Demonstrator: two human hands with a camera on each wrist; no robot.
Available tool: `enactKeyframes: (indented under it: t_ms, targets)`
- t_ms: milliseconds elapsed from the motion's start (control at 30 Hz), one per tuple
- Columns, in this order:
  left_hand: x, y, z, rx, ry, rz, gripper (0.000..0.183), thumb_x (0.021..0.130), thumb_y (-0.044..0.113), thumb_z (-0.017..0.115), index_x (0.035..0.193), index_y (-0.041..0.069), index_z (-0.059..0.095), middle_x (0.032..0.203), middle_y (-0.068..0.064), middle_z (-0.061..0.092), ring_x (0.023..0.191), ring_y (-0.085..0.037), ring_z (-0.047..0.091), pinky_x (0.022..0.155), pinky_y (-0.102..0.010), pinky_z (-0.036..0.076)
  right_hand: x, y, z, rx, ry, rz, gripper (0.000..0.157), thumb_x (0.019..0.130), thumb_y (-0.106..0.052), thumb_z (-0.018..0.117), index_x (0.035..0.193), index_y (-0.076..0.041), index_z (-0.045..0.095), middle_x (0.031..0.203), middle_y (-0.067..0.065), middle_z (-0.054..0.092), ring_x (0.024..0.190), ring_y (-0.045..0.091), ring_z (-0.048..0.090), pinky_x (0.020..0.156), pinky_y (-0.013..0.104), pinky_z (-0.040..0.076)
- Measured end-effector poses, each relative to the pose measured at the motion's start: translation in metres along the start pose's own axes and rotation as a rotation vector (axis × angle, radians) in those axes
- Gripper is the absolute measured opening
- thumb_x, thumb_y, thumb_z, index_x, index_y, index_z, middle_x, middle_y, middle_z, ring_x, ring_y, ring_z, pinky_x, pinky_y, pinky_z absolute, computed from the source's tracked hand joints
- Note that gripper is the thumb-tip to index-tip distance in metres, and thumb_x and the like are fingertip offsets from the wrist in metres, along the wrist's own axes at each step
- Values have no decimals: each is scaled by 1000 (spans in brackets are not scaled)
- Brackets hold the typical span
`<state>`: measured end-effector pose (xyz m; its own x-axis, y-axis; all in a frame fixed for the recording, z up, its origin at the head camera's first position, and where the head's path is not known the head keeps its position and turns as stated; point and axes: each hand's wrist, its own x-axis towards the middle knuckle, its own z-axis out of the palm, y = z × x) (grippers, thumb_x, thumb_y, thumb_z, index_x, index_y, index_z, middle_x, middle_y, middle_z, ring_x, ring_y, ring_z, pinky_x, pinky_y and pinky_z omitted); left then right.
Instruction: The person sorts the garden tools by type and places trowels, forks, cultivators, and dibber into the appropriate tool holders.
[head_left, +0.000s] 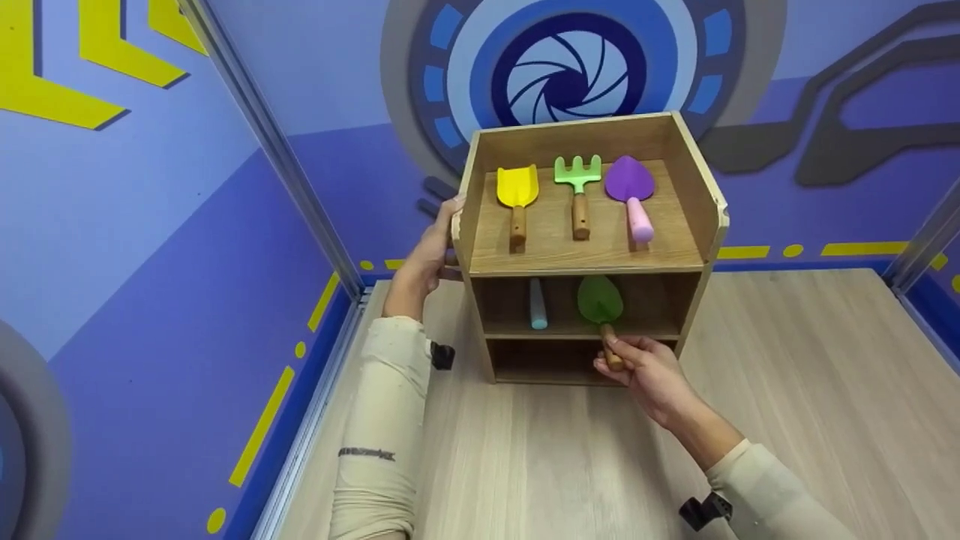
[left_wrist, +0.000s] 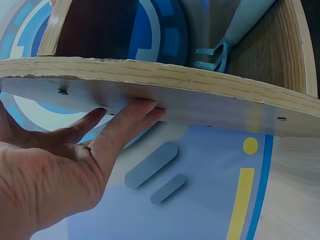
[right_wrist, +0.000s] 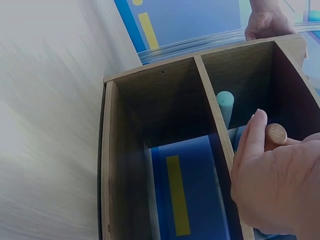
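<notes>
My right hand pinches the brown wooden handle of a small green garden trowel. The trowel's blade lies in the middle compartment of a wooden shelf unit, and its handle sticks out past the front edge. Handle outward in that same compartment is a light blue hand fork, to the left of the trowel. My left hand rests against the outer left side of the shelf, its fingers nearly straight on the panel.
On the top shelf lie a yellow scoop, a light green hand rake and a purple trowel with a pink handle. The unit stands on a wood-grain table, close to a blue printed wall.
</notes>
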<state>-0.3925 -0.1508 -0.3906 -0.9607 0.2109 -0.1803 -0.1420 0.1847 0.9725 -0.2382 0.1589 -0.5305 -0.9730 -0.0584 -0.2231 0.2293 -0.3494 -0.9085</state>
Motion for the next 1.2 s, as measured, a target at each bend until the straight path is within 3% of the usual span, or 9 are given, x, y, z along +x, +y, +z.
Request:
enactKeyframes:
  t_ms: [467, 733, 1200]
  targets:
    - [-1, -1, -3, -19, 14, -1, 94, 85, 89, 46, 147, 19, 61, 128, -14, 70, 105, -30, 77, 84, -44, 64, 4, 0, 11, 2, 83, -22, 40, 110, -13, 58, 136, 7, 34, 121, 15, 52, 94, 13, 72, 92, 26, 63]
    - [1, 1, -1, -8, 7, -7, 100, 85, 90, 47, 154, 19, 54, 134, -14, 67, 110, -33, 76, 85, -44, 64, 3, 0, 7, -11, 78, -32, 43, 109, -14, 61, 136, 6, 34, 114, 12, 56, 93, 17, 76, 91, 29, 64]
    - [2, 0, 0, -29, 3, -23, 91, 86, 88, 47, 140, 17, 64, 126, -12, 71, 101, -30, 77, 81, -44, 64, 2, 0, 2, -57, 74, -40, 46, 109, -18, 62, 139, 5, 35, 116, 10, 62, 92, 12, 71, 89, 28, 64]
